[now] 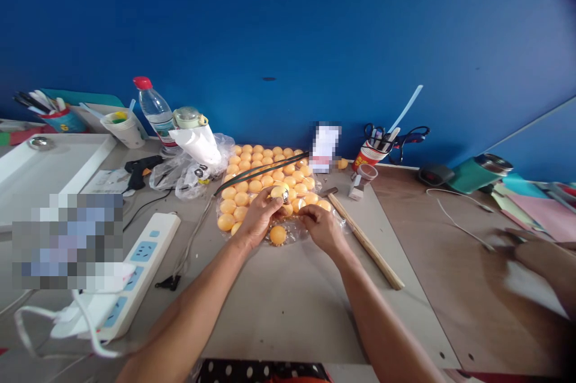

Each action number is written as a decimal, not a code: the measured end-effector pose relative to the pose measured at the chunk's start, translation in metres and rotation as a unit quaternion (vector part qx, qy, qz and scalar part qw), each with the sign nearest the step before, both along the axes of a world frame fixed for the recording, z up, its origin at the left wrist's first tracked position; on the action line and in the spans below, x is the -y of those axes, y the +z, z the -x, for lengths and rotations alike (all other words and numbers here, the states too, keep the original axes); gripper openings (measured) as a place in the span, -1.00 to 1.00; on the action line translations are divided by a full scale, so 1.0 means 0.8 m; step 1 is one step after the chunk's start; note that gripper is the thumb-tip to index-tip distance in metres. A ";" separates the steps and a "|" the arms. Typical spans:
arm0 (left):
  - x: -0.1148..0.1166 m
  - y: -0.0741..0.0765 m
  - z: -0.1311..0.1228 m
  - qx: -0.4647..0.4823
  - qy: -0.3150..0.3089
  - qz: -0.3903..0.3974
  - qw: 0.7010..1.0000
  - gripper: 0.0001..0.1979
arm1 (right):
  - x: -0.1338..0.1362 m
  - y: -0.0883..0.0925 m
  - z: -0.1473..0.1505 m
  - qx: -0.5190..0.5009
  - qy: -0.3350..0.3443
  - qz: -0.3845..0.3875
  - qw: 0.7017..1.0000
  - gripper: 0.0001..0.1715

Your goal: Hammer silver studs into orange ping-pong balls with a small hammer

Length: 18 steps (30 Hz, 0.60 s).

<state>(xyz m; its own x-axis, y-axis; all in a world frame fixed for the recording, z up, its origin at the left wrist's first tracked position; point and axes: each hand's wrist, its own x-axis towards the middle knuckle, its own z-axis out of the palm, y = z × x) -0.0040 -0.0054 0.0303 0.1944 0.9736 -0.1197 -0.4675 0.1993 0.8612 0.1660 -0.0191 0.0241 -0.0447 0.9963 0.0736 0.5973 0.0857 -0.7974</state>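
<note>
My left hand point(258, 220) is closed around an orange ball point(279, 191), which looks like a table tennis ball with a shiny patch on its side. My right hand point(324, 228) is just to the right, thumb and fingertips pinched together; what they hold, if anything, is too small to make out. Between and below the hands, another orange ball point(278, 235) sits at the near edge of the clear plastic bag point(294, 232). Behind them lies a wide layer of orange balls point(245, 165) in plastic, with a dark strap point(261, 173) across it.
A hammer point(366, 240) lies right of my hands. On the left are a power strip point(139, 269), a glue gun point(140, 171), a water bottle point(155, 110) and a white tray point(81, 152). A pen cup point(371, 153) stands back right. Another person's hand point(540, 251) is blurred at far right.
</note>
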 end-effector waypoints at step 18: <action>-0.001 -0.011 0.000 -0.056 0.027 -0.026 0.998 -0.59 | 0.008 -0.008 0.010 0.183 0.144 -0.079 0.969 -0.66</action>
<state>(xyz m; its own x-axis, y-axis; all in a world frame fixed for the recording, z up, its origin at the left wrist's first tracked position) -0.0044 -0.0046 0.0218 0.1302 0.9877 -0.0868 -0.3772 0.1303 0.9169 0.1581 -0.0257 0.0176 -0.3705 0.9165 0.1509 0.7708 0.3940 -0.5007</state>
